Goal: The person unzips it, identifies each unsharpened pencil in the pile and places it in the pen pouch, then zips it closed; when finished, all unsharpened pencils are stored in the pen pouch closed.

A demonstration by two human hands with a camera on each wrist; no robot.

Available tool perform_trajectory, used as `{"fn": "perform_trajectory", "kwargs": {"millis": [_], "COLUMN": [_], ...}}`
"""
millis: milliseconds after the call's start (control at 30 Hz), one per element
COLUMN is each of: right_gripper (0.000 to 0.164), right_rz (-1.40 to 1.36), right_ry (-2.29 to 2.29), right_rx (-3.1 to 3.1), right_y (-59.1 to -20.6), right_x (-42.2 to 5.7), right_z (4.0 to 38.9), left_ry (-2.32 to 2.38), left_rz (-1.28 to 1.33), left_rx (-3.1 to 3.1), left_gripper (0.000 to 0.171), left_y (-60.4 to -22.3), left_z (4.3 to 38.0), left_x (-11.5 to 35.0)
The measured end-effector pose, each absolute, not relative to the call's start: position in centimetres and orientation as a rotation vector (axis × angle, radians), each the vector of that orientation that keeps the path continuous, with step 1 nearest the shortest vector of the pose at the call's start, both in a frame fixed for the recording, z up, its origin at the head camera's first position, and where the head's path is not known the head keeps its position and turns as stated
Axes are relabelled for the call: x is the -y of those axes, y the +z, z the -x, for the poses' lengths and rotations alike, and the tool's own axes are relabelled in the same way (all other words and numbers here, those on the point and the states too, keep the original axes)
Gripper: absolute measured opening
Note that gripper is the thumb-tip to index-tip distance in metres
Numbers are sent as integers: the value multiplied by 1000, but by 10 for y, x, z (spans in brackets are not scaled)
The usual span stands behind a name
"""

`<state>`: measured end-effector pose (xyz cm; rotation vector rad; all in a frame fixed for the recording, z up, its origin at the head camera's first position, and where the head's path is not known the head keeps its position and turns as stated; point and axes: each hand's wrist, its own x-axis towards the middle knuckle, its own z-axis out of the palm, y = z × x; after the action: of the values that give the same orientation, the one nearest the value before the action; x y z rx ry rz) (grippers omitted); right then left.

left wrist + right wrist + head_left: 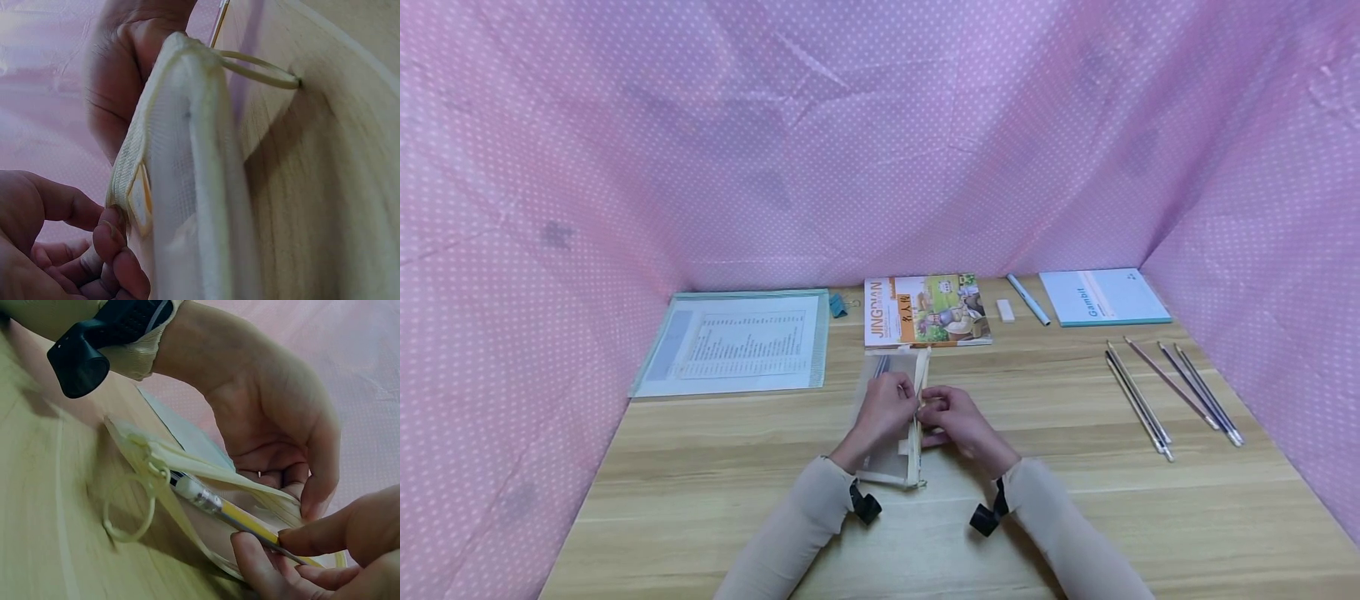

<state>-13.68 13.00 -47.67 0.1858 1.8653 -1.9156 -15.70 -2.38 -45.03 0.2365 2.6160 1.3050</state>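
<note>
A see-through mesh pencil pouch [883, 467] with cream zip edges lies on the table before me, its mouth spread open in the right wrist view. My left hand [889, 408] pinches one zip edge between thumb and fingers. On the other side of the mouth, my right hand [961, 423] has its thumb and finger on either side of a yellow pencil [249, 520]. This pencil lies within the mouth, its white eraser end towards the cream ring [128, 509] on the pouch. Dark pencils [882, 364] show through the mesh near the far end.
Several loose pencils [1138, 404] lie to the right. Along the back are a document folder [737, 342], a blue clip [837, 306], a picture book [928, 310], a white eraser [1005, 311], a light-blue pen [1028, 300] and a blue notebook [1103, 297]. Pink dotted cloth [880, 150] surrounds the table.
</note>
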Motion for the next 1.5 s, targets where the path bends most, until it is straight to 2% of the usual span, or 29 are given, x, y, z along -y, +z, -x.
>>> {"fn": "perform_trajectory", "kwargs": {"millis": [333, 567, 1500], "right_gripper": [42, 45, 54], "right_rz": [-179, -144, -97], "right_ry": [-1862, -1835, -1830], "right_rx": [-1846, -1831, -2037], "right_y": [-472, -467, -435], "right_x": [-130, -140, -239], "right_z": [134, 132, 130], "left_ry": [1297, 1299, 1350], "left_rz": [-231, -264, -250], "left_rx": [-2632, -2652, -2588], "left_gripper": [9, 10, 11], "left_y": [-449, -451, -449], "left_z": [157, 157, 156], "left_x": [23, 24, 24]}}
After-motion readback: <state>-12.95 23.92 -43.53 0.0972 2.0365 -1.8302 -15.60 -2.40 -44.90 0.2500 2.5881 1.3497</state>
